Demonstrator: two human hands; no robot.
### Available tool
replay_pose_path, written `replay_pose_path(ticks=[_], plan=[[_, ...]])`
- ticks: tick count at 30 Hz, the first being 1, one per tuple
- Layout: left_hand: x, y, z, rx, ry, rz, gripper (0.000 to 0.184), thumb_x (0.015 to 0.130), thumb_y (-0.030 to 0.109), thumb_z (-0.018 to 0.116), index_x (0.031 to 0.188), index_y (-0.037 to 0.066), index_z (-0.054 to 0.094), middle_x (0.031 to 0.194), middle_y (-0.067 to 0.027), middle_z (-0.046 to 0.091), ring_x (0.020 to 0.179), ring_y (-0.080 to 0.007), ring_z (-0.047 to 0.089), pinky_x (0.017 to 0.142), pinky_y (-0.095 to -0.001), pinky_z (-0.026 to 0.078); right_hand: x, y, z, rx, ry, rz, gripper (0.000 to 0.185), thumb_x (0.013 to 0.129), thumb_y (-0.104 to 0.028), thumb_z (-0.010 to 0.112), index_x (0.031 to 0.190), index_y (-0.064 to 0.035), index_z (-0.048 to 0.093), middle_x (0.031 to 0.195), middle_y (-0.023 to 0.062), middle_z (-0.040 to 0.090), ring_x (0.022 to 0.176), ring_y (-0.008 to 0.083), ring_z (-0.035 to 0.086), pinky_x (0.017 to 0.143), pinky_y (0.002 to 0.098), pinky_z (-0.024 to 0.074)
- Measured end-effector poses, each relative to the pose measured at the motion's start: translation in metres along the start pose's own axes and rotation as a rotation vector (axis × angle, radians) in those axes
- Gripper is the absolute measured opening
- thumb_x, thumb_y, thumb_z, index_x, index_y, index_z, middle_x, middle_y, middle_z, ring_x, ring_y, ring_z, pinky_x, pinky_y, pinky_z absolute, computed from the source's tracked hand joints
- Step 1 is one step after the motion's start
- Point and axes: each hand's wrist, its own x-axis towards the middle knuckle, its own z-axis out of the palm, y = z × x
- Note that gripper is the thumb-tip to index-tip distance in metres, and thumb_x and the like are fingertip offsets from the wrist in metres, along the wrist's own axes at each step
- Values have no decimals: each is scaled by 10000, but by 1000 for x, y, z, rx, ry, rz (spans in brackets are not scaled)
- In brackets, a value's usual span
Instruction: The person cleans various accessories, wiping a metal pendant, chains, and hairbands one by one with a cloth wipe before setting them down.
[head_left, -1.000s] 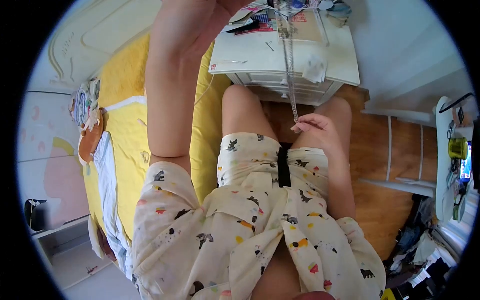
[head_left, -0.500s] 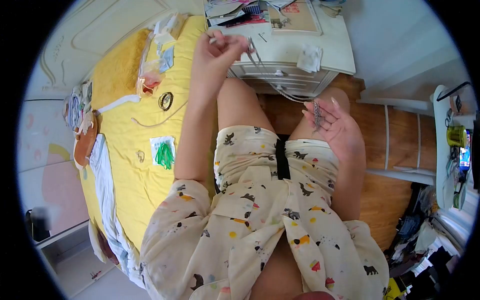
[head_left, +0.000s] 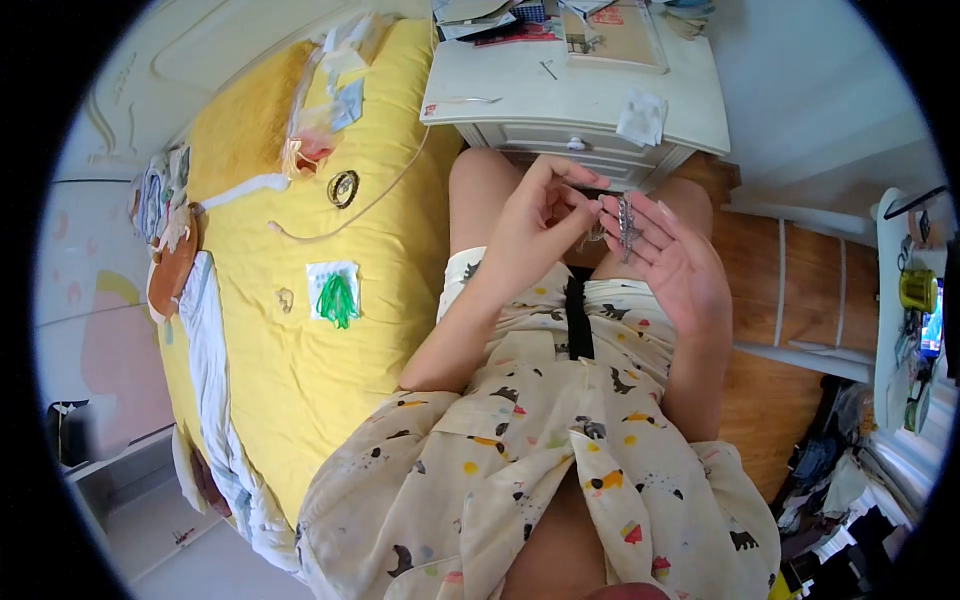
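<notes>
A silver chain point(head_left: 626, 228) with chunky links lies over the fingers of my right hand point(head_left: 690, 275), which is turned palm up above my lap. The right fingers are bent a little around it. My left hand point(head_left: 540, 225) is beside it, thumb and forefinger pinched together close to the chain's left side. What those fingertips hold is too small to tell. On the front left of the white nightstand lie slim metal tweezers point(head_left: 470, 100). A thin pale cord point(head_left: 375, 202) runs across the bed toward the nightstand.
On the yellow bed point(head_left: 250, 380) are a bundle of green cord point(head_left: 337, 298), a dark round bracelet point(head_left: 342, 189) and a tissue box point(head_left: 355, 42). The nightstand point(head_left: 590, 95) bears a book point(head_left: 625, 40), a white tissue point(head_left: 642, 117) and a small metal pin point(head_left: 548, 69).
My left hand has let go of the tweezers, which now rest on the nightstand, and has come down right to the chain. My right hand still holds the chain.
</notes>
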Motion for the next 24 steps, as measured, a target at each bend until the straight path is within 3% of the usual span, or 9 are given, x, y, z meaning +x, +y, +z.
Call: replay_pose_path(ticks=[7,10,16,22,24], plan=[[-11,-2,8,6,70,176,245,829,-46,575,1019,39,445,1092,-109,557,878,-117,551,737,-239,437,-5,1,5,18,-22,7,406,947,-210,382,1245,66,397,1250,215,490,1134,269,513,994,393,390],[-15,9,7,196,95,249,287,796,-53,623,993,16,426,1023,-120,564,887,-147,578,738,-242,459,-6,3,6,-7,-13,-13,411,945,-214,392,1250,62,396,1247,211,493,1123,267,520,990,389,393],[-20,16,14,140,6,309,317,744,-89,655,956,9,440,1006,-129,569,906,-167,589,805,-282,489,-8,4,8,-20,-16,-24,420,941,-226,409,1249,60,401,1243,207,497,1123,266,520,984,381,395],[-26,6,16,324,103,103,210,771,-86,625,848,3,451,925,-125,589,870,-151,589,775,-265,494,-11,5,9,-2,4,-56,417,939,-220,414,1248,60,409,1256,218,484,1132,265,514,985,371,392],[-25,4,20,193,110,111,201,785,-87,607,841,8,439,890,-113,593,846,-144,589,744,-252,488,-12,4,8,-11,-2,-71,405,938,-212,419,1239,60,426,1253,225,485,1130,269,515,980,373,397]])
